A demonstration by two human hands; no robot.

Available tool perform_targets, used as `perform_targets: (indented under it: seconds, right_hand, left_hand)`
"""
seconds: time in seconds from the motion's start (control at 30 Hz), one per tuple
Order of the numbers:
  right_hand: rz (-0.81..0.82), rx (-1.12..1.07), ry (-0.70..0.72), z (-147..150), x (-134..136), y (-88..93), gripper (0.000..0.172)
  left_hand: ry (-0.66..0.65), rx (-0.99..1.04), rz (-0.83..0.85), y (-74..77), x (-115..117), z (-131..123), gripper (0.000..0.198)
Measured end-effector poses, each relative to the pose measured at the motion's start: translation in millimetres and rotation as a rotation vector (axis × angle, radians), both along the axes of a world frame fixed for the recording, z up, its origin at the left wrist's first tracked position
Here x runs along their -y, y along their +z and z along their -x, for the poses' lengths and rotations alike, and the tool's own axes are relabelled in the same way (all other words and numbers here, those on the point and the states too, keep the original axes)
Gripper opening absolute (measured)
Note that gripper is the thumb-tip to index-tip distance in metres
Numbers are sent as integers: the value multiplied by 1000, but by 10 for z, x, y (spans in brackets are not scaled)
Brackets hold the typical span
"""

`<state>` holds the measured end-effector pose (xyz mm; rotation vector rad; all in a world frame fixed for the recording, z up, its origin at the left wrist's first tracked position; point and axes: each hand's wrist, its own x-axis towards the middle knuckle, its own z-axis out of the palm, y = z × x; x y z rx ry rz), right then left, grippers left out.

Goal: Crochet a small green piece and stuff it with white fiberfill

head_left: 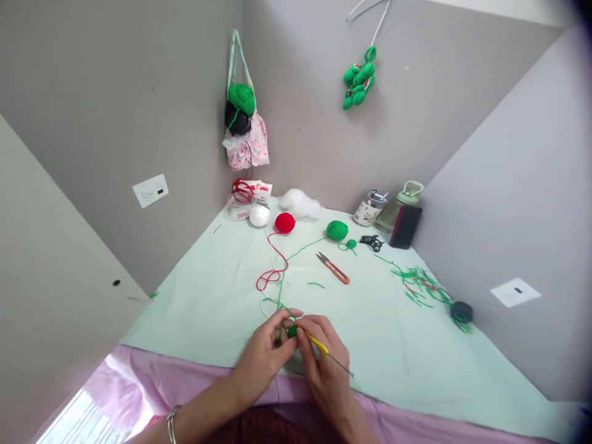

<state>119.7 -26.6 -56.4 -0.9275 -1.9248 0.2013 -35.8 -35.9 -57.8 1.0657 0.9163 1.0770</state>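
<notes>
Near the table's front edge, my left hand (267,346) pinches a small green crochet piece (292,331), with green yarn running over its fingers. My right hand (324,351) is closed around a crochet hook (318,343) with a yellow grip, whose metal end points down to the right. The hook's other tip is hidden at the green piece. From there a green strand leads back to a green yarn ball (337,230). Loose red yarn (272,277) and white yarn lie just beyond my left hand.
Orange-handled thread snips (333,267) lie mid-table. Behind them sit a red yarn ball (285,223), a white yarn ball (259,215) and white stuffing (300,203). At right are yarn scraps (419,280), a black roll (461,311), a phone (406,226) and a bottle (398,206).
</notes>
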Motion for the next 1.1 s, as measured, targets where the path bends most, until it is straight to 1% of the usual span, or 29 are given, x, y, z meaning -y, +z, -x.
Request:
perform_targets:
  seconds: [0.17, 0.3, 0.4, 0.47, 0.57, 0.7, 0.77, 0.83, 0.93, 1.0, 1.03, 1.1]
  right_hand:
    - [5, 2, 7, -4, 7, 9, 27]
    - [-19, -1, 11, 4, 1, 18, 27]
    - [-8, -11, 10, 2, 1, 32, 27]
    - [0, -52, 10, -5, 12, 66, 26]
    - [6, -151, 35, -28, 52, 167, 28]
    - [16, -225, 61, -78, 133, 308, 32]
    - [-23, -214, 27, -113, 167, 332, 33]
    - [-113, -128, -34, -154, 191, 318, 38]
    - [-256, 23, -74, -208, 204, 266, 49]
    - [-292, -3, -50, -226, 200, 251, 52]
    - [-280, -54, -30, -230, 196, 258, 52]
    - [-161, -194, 23, -234, 188, 300, 45]
  left_hand:
    - [-3, -3, 21, 43, -9, -5, 41]
    - [0, -8, 23, 40, -6, -3, 45]
    - [41, 16, 32, 30, 13, -6, 47]
    - [76, 67, 46, 53, 35, -14, 50]
    - [96, 155, 69, 160, 69, -31, 50]
    - [121, 251, 114, 383, 96, -58, 47]
    - [106, 291, 146, 483, 103, -76, 50]
    - [86, 324, 171, 560, 107, -97, 54]
    - [22, 395, 269, 634, 105, -122, 60]
    - [-52, 463, 370, 660, 94, -123, 62]
    - [-88, 492, 406, 668, 84, -116, 62]
    - [-120, 520, 422, 672, 58, -86, 60]
